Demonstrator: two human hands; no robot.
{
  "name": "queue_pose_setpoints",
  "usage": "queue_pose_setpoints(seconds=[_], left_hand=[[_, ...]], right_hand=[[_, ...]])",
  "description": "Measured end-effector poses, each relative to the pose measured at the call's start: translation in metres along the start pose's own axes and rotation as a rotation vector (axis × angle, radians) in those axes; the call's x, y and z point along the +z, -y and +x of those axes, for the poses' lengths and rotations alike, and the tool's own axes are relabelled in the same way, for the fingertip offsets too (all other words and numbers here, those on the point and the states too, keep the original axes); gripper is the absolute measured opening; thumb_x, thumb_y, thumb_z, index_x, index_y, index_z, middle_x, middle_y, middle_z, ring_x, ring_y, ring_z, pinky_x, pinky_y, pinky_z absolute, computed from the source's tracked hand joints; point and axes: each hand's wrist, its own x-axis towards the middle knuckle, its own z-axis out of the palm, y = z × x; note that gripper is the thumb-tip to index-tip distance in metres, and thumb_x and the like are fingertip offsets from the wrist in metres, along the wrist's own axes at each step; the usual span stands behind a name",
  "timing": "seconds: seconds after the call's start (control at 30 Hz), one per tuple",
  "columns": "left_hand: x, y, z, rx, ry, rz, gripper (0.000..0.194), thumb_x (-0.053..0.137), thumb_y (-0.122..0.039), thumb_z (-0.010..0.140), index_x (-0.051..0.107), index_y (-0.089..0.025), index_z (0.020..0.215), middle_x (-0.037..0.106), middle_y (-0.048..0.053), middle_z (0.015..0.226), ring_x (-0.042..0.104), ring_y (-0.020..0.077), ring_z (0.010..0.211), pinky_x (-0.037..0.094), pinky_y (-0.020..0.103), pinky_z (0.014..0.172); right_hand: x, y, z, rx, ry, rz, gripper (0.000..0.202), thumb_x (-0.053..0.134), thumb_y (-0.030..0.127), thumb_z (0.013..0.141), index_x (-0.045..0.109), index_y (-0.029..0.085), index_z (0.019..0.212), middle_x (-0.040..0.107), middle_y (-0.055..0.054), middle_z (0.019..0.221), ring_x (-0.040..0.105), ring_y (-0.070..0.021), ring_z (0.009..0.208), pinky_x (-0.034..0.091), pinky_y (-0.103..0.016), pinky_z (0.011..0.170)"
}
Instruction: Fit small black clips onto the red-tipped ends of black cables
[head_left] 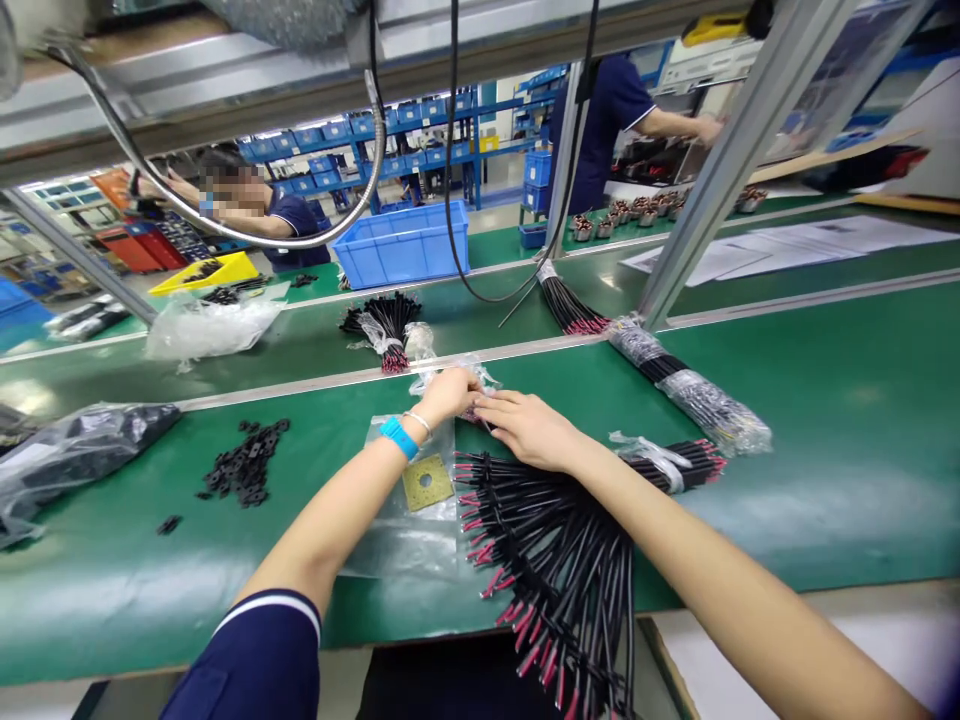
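Observation:
My left hand [453, 391], with a blue band at the wrist, is closed in a pinch beside crumpled clear plastic [480, 370]. Its fingertips meet those of my right hand [534, 430], whose fingers are bent together over the same spot. What they grip is hidden; a bit of dark and reddish material shows beneath. Under my right forearm a fanned bundle of black cables [555, 530] with red and bare wire ends hangs over the table edge. White plastic [664, 460] ties its far end. A yellowish square piece with a hole [429, 483] lies on a flat clear bag [405, 540].
Small black parts [244, 465] are piled at left, near a dark plastic-wrapped bundle [82, 450]. Wrapped cables [690, 390] lie at right; another cable bunch [386, 325] sits behind the metal strip. A blue bin [405, 245] stands beyond. Two people work across the bench. Black cords [450, 150] hang overhead.

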Motion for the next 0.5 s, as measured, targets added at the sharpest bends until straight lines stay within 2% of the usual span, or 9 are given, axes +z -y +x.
queue_pose_setpoints(seconds=[0.07,0.13,0.2,0.3,0.4,0.43,0.5], left_hand=[[-0.008,-0.003,-0.006,-0.01,-0.017,0.0,0.017,0.056,-0.019,0.079,0.072,-0.017,0.086,0.066,0.004,0.089,0.059,0.0187,0.086,0.04,0.028,0.077],[-0.023,-0.006,-0.021,-0.054,-0.087,-0.004,0.021,0.054,-0.019,0.081,0.072,-0.015,0.092,0.066,0.005,0.096,0.059,0.02,0.091,0.039,0.029,0.08],[-0.042,-0.011,-0.049,-0.096,-0.158,-0.022,0.021,0.055,-0.024,0.082,0.071,-0.016,0.093,0.066,0.003,0.095,0.059,0.0178,0.084,0.04,0.028,0.075],[-0.066,-0.018,-0.11,-0.144,-0.231,-0.059,0.022,0.057,-0.034,0.083,0.07,-0.017,0.083,0.064,0.001,0.084,0.056,0.0134,0.074,0.038,0.025,0.066],[-0.082,-0.026,-0.178,-0.177,-0.273,-0.101,0.042,0.049,-0.045,0.089,0.065,-0.014,0.066,0.062,0.002,0.078,0.056,0.011,0.074,0.039,0.022,0.069],[-0.089,-0.03,-0.2,-0.195,-0.296,-0.108,0.041,0.047,-0.043,0.091,0.065,-0.014,0.068,0.062,0.002,0.079,0.057,0.0104,0.076,0.04,0.021,0.071],[-0.108,-0.044,-0.243,-0.238,-0.42,-0.114,0.028,0.049,-0.036,0.091,0.067,-0.015,0.088,0.062,0.002,0.09,0.057,0.0098,0.082,0.042,0.02,0.075]], right_hand=[[0.014,-0.003,0.012,-0.001,0.072,0.01,0.04,0.04,0.024,0.093,0.049,0.015,0.131,0.047,-0.005,0.133,0.042,-0.0184,0.122,0.034,-0.031,0.1],[0.024,-0.009,0.02,0.015,0.097,0.029,0.042,0.041,0.026,0.093,0.048,0.014,0.133,0.049,-0.006,0.131,0.048,-0.0186,0.117,0.037,-0.03,0.098],[0.03,-0.013,0.021,0.03,0.078,0.033,0.042,0.044,0.03,0.091,0.05,0.018,0.132,0.05,-0.005,0.129,0.049,-0.0196,0.116,0.038,-0.031,0.097],[0.032,-0.018,0.016,0.045,-0.005,0.022,0.042,0.051,0.032,0.088,0.055,0.015,0.126,0.053,-0.006,0.125,0.05,-0.0215,0.114,0.037,-0.032,0.098],[0.026,-0.021,0.009,0.02,-0.122,0.035,0.041,0.058,0.029,0.084,0.058,0.012,0.121,0.056,-0.007,0.121,0.051,-0.0194,0.11,0.037,-0.029,0.097],[0.02,-0.02,0.006,0.0,-0.166,0.043,0.036,0.06,0.031,0.082,0.061,0.013,0.113,0.058,-0.007,0.117,0.052,-0.019,0.106,0.038,-0.028,0.094],[0.003,-0.018,-0.003,-0.039,-0.26,0.061,0.024,0.06,0.042,0.082,0.063,0.018,0.08,0.062,-0.006,0.103,0.054,-0.0178,0.095,0.04,-0.028,0.085]])
